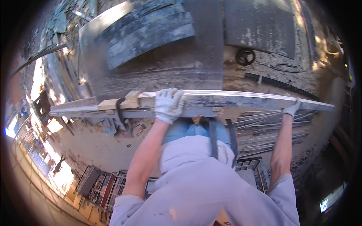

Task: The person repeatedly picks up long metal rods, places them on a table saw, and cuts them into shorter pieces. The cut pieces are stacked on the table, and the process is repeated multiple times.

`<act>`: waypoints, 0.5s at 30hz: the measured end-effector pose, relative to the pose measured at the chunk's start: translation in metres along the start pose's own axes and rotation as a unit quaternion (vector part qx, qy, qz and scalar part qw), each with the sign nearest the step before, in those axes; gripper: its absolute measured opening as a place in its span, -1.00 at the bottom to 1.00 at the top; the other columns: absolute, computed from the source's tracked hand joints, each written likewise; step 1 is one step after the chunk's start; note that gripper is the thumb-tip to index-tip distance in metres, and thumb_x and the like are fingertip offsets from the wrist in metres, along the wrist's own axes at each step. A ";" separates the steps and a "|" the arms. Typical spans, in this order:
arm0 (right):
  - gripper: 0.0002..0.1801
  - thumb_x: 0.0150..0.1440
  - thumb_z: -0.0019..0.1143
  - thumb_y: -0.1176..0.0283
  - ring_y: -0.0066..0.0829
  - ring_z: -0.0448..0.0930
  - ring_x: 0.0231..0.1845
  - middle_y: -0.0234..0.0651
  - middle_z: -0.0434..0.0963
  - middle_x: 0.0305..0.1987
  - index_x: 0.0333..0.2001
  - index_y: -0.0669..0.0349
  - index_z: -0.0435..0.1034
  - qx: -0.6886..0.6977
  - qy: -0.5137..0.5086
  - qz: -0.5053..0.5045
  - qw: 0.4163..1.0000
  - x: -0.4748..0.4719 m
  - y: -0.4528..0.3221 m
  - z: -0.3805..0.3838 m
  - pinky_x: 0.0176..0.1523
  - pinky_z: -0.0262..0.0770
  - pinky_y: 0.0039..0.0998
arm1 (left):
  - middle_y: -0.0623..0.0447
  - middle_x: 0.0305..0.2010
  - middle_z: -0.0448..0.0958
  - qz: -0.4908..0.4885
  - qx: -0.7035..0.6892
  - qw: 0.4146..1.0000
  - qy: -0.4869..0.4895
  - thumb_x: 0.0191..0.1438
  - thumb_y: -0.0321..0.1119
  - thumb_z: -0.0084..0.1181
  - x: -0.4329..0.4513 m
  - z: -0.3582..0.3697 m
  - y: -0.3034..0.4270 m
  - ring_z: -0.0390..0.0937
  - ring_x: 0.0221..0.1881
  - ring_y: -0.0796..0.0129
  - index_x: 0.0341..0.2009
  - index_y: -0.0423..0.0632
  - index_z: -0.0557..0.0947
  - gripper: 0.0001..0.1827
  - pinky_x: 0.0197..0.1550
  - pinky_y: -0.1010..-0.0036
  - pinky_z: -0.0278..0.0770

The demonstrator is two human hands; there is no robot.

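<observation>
A long, narrow board with a light layered edge [234,94] lies across the view in front of my waist. My left hand [169,105], in a pale knitted work glove, is closed over its top edge near the middle. Towards the board's right end, my right hand [291,108], gloved the same way, grips it from the near side with the thumb at the top edge. Left of my left hand are light wood blocks [109,104] and a dark curved metal piece [120,113] on a long rail [135,113]. The palms and fingertips are hidden.
Beyond the board is a large dark panel [209,65] bearing weathered grey planks [152,36]. Another panel [260,28], a black wheel [245,56] and a dark bar [280,84] lie at the right. Thin strips [263,121] and metal racks [113,186] are low down.
</observation>
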State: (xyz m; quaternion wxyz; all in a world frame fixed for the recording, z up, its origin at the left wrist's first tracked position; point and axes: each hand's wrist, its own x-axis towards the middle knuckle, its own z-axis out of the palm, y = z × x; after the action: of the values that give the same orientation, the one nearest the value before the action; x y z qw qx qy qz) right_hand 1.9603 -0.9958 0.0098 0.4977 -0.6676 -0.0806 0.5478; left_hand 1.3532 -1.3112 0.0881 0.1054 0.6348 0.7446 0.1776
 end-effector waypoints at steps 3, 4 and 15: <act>-0.26 0.15 0.18 -0.26 -0.11 0.67 -0.07 -0.02 0.66 -0.10 0.08 0.18 0.46 0.042 0.021 0.007 0.999 -0.027 0.004 0.026 0.12 0.59 0.04 | -0.01 -0.11 0.61 0.021 0.002 0.999 0.049 0.27 -0.06 0.17 -0.003 0.008 0.000 0.55 -0.07 0.03 -0.04 0.09 0.67 -0.71 0.08 0.06 0.42; -0.24 0.13 0.20 -0.29 -0.12 0.67 -0.06 -0.07 0.65 -0.07 0.12 0.13 0.45 0.041 0.033 -0.001 0.999 -0.038 0.004 0.034 0.12 0.60 0.04 | 0.00 -0.10 0.62 0.029 0.006 0.998 0.063 0.28 -0.08 0.17 -0.004 0.009 0.000 0.56 -0.06 0.03 -0.04 0.09 0.68 -0.73 0.09 0.07 0.43; -0.12 0.06 0.23 -0.47 -0.13 0.68 -0.14 -0.18 0.66 -0.17 0.03 0.16 0.53 -0.472 -0.025 -0.104 0.875 -0.105 -0.024 0.025 -0.05 0.65 0.00 | 0.04 -0.16 0.62 0.045 0.046 0.992 0.106 0.31 -0.12 0.14 0.000 0.014 0.019 0.55 -0.09 0.06 -0.11 0.10 0.71 -0.79 0.03 0.12 0.43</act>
State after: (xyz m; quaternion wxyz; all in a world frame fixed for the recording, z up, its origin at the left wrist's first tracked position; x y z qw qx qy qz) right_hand 1.9098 -1.0378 0.0990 0.1752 -0.7972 -0.4109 0.4061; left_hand 1.3754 -1.3069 0.0828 -0.0115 0.6498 0.7295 0.2135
